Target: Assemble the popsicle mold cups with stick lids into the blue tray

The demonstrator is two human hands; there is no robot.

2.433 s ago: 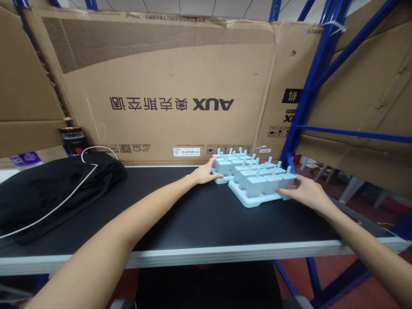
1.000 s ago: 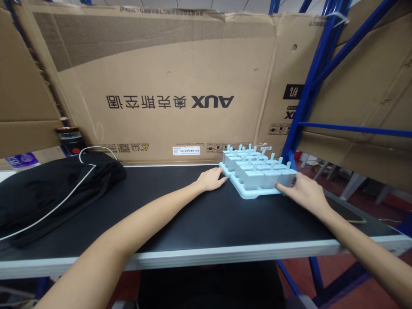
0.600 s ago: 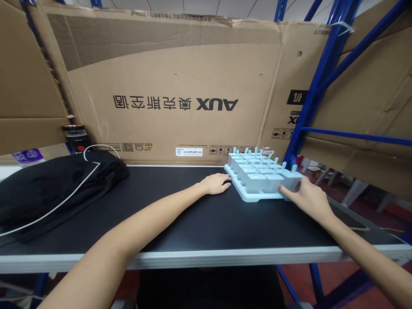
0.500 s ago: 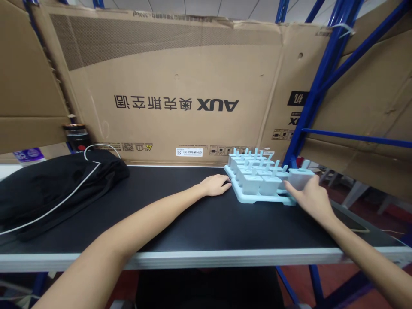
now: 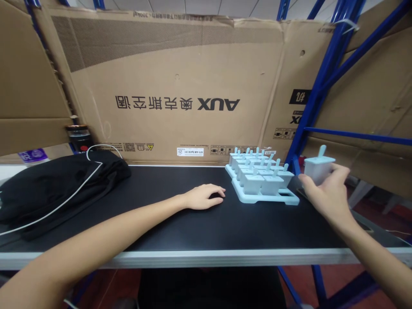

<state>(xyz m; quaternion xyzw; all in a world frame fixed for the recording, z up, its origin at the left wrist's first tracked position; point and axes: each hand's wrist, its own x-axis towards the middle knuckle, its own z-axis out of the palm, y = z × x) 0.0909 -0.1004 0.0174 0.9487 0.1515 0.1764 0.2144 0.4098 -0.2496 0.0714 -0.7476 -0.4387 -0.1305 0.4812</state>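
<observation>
A light blue popsicle mold [image 5: 317,169] with its stick lid pointing up is gripped between the thumb and fingers of my right hand [image 5: 330,191], held to the right of the rack. The light blue rack [image 5: 247,198] rests on the black tabletop, with several more popsicle molds [image 5: 272,184] upright in its slots. One slot [image 5: 286,194] at its front right corner holds no mold. My left hand [image 5: 204,196] lies on the tabletop left of the rack, apart from it, with thumb and fingers parted and nothing in them.
On the left of the table [image 5: 167,231] lie a black cloth bag [image 5: 64,189] and a white cable [image 5: 74,184]. A dark jar [image 5: 80,138] stands behind them. A cardboard sheet [image 5: 174,64] closes the back; blue rack posts [image 5: 317,90] rise at right.
My right hand has moved right and slightly up with the popsicle mold, away from the rack. My left hand has drawn back left from the rack's edge.
</observation>
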